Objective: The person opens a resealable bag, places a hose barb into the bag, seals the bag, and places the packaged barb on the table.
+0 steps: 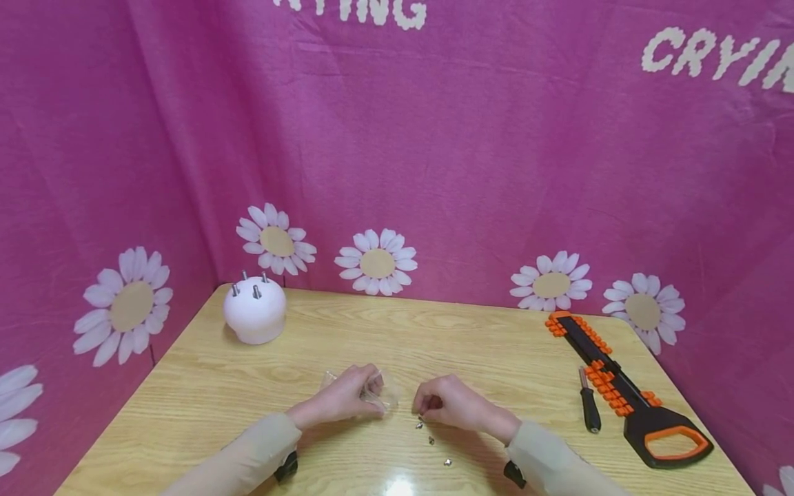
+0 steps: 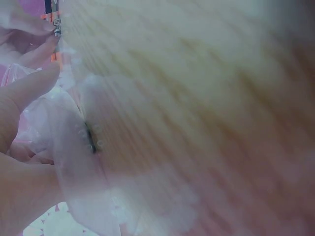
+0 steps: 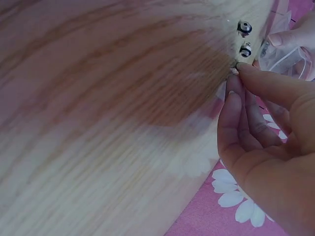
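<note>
My left hand point(image 1: 344, 395) grips a clear plastic bag point(image 1: 389, 394), its thumb and fingers curled round the crinkled film. In the left wrist view the bag point(image 2: 74, 147) spreads out beyond the thumb, with a small dark piece showing through it. To the right, my right hand point(image 1: 457, 404) is low over the wooden table, thumb and fingertips point(image 3: 242, 68) pinching a tiny metal fastener point(image 3: 233, 65). Near those fingertips lie more small shiny fasteners point(image 1: 431, 440), strung in a loose row toward the front edge. Two of these fasteners point(image 3: 245, 49) show close up in the right wrist view.
A white rounded object point(image 1: 256, 318) with several metal bolts upright on top stands at the back left. On the right lie a black-handled screwdriver point(image 1: 591, 410) and a long black and orange rack point(image 1: 657, 420) with a loop handle. Pink flowered cloth point(image 1: 459, 172) hangs behind the table.
</note>
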The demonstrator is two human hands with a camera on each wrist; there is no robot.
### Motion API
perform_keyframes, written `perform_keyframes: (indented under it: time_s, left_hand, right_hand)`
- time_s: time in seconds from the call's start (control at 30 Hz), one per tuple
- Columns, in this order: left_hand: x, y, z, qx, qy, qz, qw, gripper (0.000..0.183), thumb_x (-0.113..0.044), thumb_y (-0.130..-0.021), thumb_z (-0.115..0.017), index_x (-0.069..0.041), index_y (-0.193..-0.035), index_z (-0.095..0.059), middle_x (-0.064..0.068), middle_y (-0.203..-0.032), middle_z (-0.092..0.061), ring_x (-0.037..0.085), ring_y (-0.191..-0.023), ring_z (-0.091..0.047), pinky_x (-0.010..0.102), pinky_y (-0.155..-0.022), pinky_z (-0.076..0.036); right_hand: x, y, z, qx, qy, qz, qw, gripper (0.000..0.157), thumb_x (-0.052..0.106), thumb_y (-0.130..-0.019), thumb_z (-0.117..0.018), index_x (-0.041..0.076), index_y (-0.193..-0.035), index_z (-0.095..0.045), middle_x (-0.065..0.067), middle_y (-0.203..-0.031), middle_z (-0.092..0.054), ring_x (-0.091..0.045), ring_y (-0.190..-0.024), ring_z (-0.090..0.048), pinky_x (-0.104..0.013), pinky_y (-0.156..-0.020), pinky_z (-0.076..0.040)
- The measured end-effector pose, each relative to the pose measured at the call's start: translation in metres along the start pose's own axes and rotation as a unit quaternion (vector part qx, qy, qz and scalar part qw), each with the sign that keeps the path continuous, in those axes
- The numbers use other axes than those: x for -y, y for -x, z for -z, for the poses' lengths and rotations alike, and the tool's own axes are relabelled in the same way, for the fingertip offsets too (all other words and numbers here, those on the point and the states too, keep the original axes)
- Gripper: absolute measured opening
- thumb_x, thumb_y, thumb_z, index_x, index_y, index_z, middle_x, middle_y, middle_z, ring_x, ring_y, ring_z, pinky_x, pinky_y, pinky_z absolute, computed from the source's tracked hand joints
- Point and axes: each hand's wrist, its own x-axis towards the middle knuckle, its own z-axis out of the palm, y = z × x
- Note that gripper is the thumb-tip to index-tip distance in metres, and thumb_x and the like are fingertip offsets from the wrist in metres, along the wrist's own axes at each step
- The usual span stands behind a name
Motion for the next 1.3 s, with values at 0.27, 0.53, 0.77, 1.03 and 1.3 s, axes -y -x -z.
perform_keyframes:
  time_s: [0.27, 0.53, 0.77, 1.03, 1.3]
  left_hand:
    - [0.002, 0.000, -0.001, -0.002, -0.001, -0.011, 0.9999, 0.036, -0.019, -0.077, -0.084, -0.004, -0.098, -0.059, 0.005, -0.090, -0.067, 0.008, -0.084, -0.055, 0.024, -0.081, -0.048]
    - [0.002, 0.000, -0.001, -0.002, -0.002, -0.011, 0.9999, 0.036, -0.019, -0.077, -0.084, -0.004, -0.098, -0.059, 0.004, -0.089, -0.067, 0.007, -0.083, -0.054, 0.024, -0.080, -0.048]
    - [0.002, 0.001, 0.000, -0.002, -0.002, -0.011, 0.9999, 0.036, -0.019, -0.077, -0.084, -0.004, -0.098, -0.059, 0.005, -0.090, -0.067, 0.008, -0.084, -0.054, 0.025, -0.081, -0.046]
    - [0.001, 0.000, 0.001, 0.002, 0.001, -0.006, 1.0000, 0.037, -0.020, -0.077, -0.084, -0.004, -0.100, -0.060, 0.007, -0.093, -0.068, 0.011, -0.087, -0.056, 0.026, -0.083, -0.047]
    - [0.000, 0.002, 0.001, -0.002, 0.003, -0.012, 0.9999, 0.037, -0.019, -0.077, -0.084, -0.002, -0.100, -0.060, 0.008, -0.093, -0.069, 0.012, -0.086, -0.056, 0.026, -0.083, -0.047]
  right_hand:
    - [0.000, 0.002, -0.001, 0.002, 0.027, 0.007, 1.000, 0.014, -0.005, -0.082, -0.073, 0.008, -0.088, -0.074, -0.002, -0.086, -0.074, 0.001, -0.078, -0.063, -0.015, -0.071, -0.054]
    - [0.000, 0.004, 0.002, 0.001, 0.049, -0.004, 0.999, 0.005, 0.003, -0.085, -0.075, 0.008, -0.087, -0.074, -0.002, -0.085, -0.075, 0.005, -0.075, -0.058, -0.016, -0.069, -0.052]
    - [-0.001, 0.009, 0.008, 0.007, 0.053, -0.003, 0.999, 0.006, 0.003, -0.085, -0.074, 0.008, -0.086, -0.073, -0.002, -0.082, -0.073, 0.004, -0.074, -0.056, -0.015, -0.067, -0.051]
    - [-0.003, 0.015, 0.014, 0.028, 0.031, -0.005, 0.999, 0.007, 0.000, -0.084, -0.073, 0.006, -0.087, -0.072, -0.004, -0.083, -0.073, 0.006, -0.074, -0.055, -0.015, -0.067, -0.051]
    - [-0.006, 0.019, 0.015, 0.037, 0.023, -0.009, 0.999, 0.013, -0.006, -0.083, -0.070, 0.005, -0.087, -0.072, -0.004, -0.083, -0.073, 0.004, -0.073, -0.058, -0.016, -0.067, -0.053]
